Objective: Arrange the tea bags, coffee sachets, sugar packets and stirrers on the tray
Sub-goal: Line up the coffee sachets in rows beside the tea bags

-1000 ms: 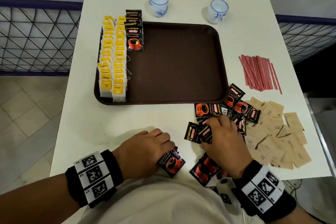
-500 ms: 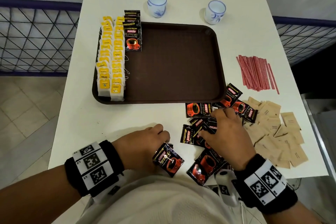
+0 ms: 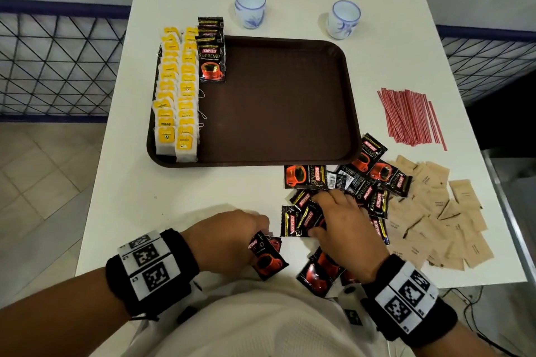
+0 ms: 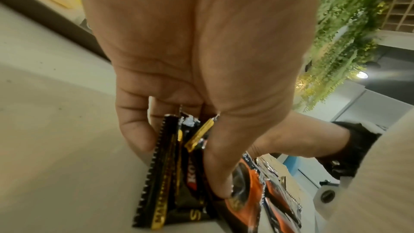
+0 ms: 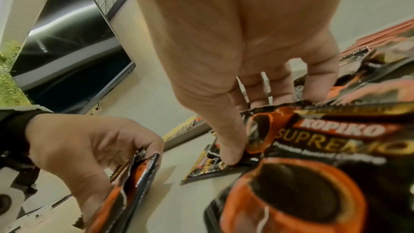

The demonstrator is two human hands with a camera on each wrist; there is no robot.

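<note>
Gathering coffee sachets at the table's (image 3: pixel 185 191) near edge.
Left hand (image 3: pixel 229 240) grips several sachets (image 3: pixel 268 256); right hand (image 3: pixel 345 226) pinches one (image 3: pixel 311 216) from the loose pile (image 3: pixel 356 180) beside the tray (image 3: pixel 278 101).

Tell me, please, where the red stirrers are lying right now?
In the head view, the red stirrers lie on the table, right of the tray, beyond the sugar packets.

Place: a café or pantry-style refreshment corner, not certain which.
Surface: white table (image 3: pixel 377 46) against a pale wall.
Service ware: brown serving tray (image 3: pixel 290 101); two blue-rimmed cups (image 3: pixel 250 7).
Surroundings: blue metal mesh railing (image 3: pixel 58 61), tiled floor (image 3: pixel 37 182), hanging greenery (image 4: pixel 342 29).
</note>
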